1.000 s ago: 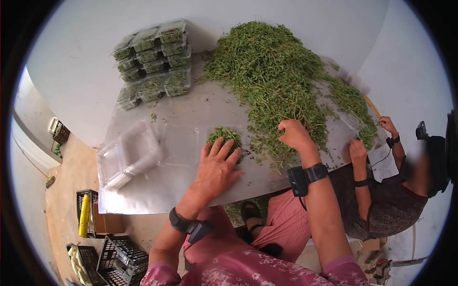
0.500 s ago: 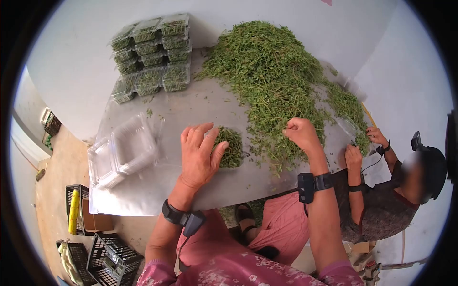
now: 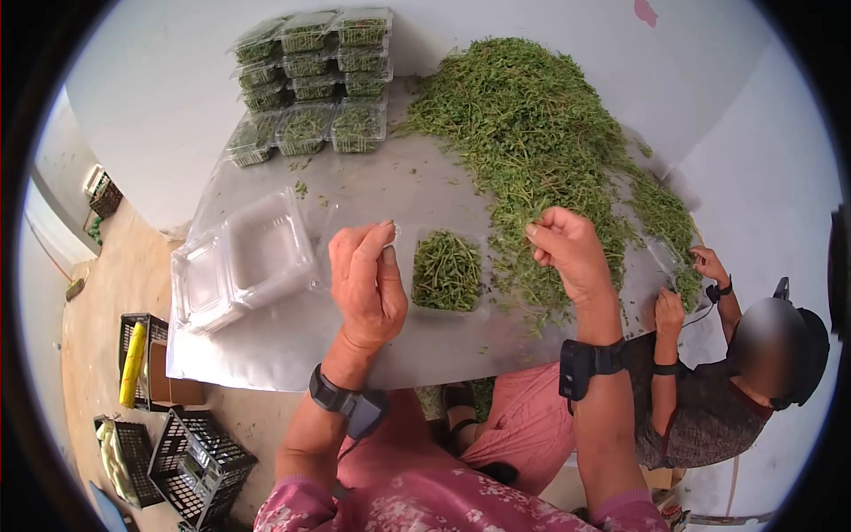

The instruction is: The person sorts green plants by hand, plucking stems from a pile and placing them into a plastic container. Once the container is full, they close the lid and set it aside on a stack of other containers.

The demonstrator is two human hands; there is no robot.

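My left hand (image 3: 368, 284) is raised just left of a clear plastic tub, its fingers stretched forward and close together. A small gap shows between thumb and fingertips, and nothing clearly sits there. The tub (image 3: 450, 313) stands on the table, filled with cut green stems (image 3: 446, 270). To its right, my right hand (image 3: 572, 253) is over the near edge of the big heap of greens (image 3: 541, 133). Its thumb and forefinger are pinched together; whatever they hold is too small to make out. A stack of nested clear tubs (image 3: 266, 244) lies left of my left hand.
Filled, closed tubs (image 3: 310, 80) are stacked at the back left of the metal-topped table (image 3: 257, 355). A co-worker (image 3: 718, 399) at the right handles greens beside another tub. Black crates (image 3: 199, 470) stand on the floor at the lower left.
My left hand has moved off the filled tub, uncovering it, and its fingers have drawn closer together. My right hand stays near the heap, still pinched. The whole view has shifted slightly.
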